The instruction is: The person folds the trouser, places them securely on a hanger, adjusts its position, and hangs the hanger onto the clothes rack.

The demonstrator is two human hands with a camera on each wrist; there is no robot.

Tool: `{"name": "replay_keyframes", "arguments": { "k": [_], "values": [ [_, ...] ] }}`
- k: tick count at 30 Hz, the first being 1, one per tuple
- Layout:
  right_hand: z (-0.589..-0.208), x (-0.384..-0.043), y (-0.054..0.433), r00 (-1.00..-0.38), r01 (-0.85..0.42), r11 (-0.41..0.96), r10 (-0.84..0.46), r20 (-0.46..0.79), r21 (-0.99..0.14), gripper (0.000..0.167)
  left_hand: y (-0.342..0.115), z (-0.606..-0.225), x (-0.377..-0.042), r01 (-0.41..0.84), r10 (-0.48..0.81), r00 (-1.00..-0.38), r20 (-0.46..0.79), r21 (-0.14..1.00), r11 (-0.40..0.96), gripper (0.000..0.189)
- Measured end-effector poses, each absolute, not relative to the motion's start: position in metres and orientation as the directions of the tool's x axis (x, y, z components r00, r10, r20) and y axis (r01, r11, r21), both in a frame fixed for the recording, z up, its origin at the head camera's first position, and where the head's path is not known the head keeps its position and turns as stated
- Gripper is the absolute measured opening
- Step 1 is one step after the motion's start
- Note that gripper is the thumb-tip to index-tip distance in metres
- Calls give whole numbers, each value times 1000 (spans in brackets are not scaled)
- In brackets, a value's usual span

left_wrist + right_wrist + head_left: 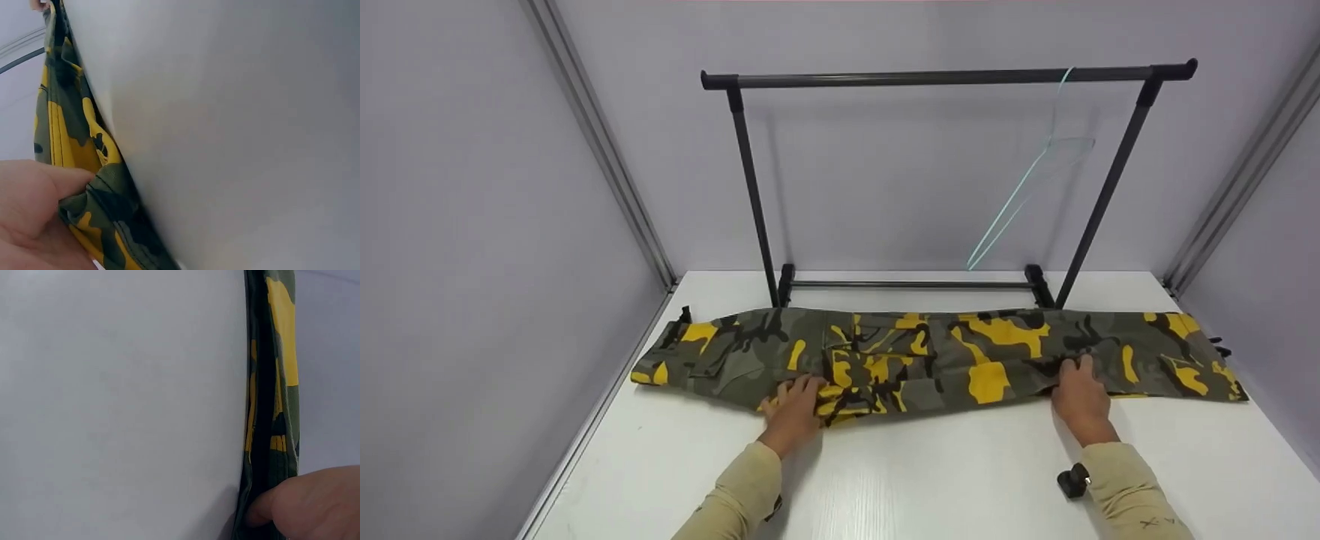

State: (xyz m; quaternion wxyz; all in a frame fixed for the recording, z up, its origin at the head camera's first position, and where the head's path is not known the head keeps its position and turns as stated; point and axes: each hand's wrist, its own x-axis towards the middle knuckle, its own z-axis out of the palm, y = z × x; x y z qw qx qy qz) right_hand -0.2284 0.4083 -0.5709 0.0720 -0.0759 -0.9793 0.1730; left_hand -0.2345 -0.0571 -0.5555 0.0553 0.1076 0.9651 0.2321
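Camouflage trousers (1009, 337) in grey-green, black and yellow lie folded lengthwise across the white table, waist end to the left and leg ends to the right. My left hand (795, 412) grips their near edge left of the middle, close to a cargo pocket. In the left wrist view its thumb (70, 181) presses into a bunched fold of cloth. Farther right, my right hand (1081, 401) pinches the same near edge. The right wrist view shows that thumb (315, 500) tucked in between the fabric layers, with the other fingers hidden.
Behind the trousers stands a dark metal clothes rack (900, 79). A thin pale-green hanger (1012, 199) hangs from its rail toward the right. Grey panel walls (495, 247) enclose the white table (915, 480) at the back and both sides.
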Motion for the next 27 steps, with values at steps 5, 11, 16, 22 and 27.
{"name": "replay_keyframes", "arguments": {
  "k": [5,11,16,22,27],
  "values": [
    [-572,-227,416,-979,116,945,161,125,-305,36,-57,-555,-235,216,283,-954,-99,427,878,54],
    [-573,-226,433,-974,69,979,108,197,-194,41,-58,-563,-235,337,385,-918,-92,329,882,61],
    [-579,-223,453,-979,25,978,66,195,-206,31,-57,-566,-235,379,431,-887,-168,267,886,66],
    [-582,-215,473,-985,40,963,82,149,-268,16,-53,-559,-236,390,444,-859,-256,236,890,63],
    [-578,-205,485,-991,62,962,92,100,-265,16,-54,-551,-235,410,467,-826,-316,233,882,63]
  ]
}}
